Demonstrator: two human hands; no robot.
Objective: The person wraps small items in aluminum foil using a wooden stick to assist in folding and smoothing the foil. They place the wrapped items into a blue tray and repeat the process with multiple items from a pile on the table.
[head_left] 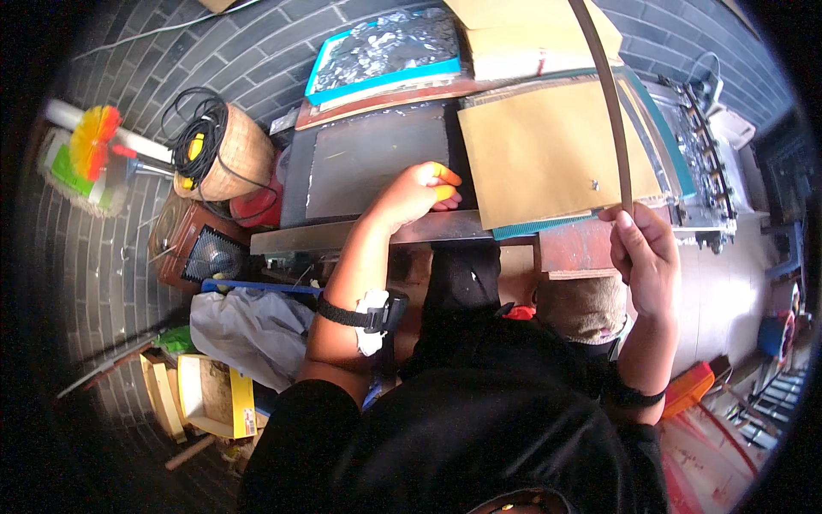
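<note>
My right hand (646, 257) pinches the lower end of a long, thin dark brown strip (610, 94) between thumb and fingers. The strip rises past the tan cardboard sheets (548, 154) and runs out of the picture at the top. Over the right edge of a dark grey flat plate (377, 163), my left hand (419, 197) hovers or rests with loosely bent, slightly parted fingers; nothing shows in it. Two of its fingers wear yellow covers. Whether this hand touches the table is hard to tell.
A blue tray (454, 67) of shiny dark pieces sits at the back. Right of the sheets lies a metal rack-like fixture (706, 154). Cable hangs on a woven basket (244, 154) at left. A yellow box (244, 403) and grey cloth (253, 330) lie below.
</note>
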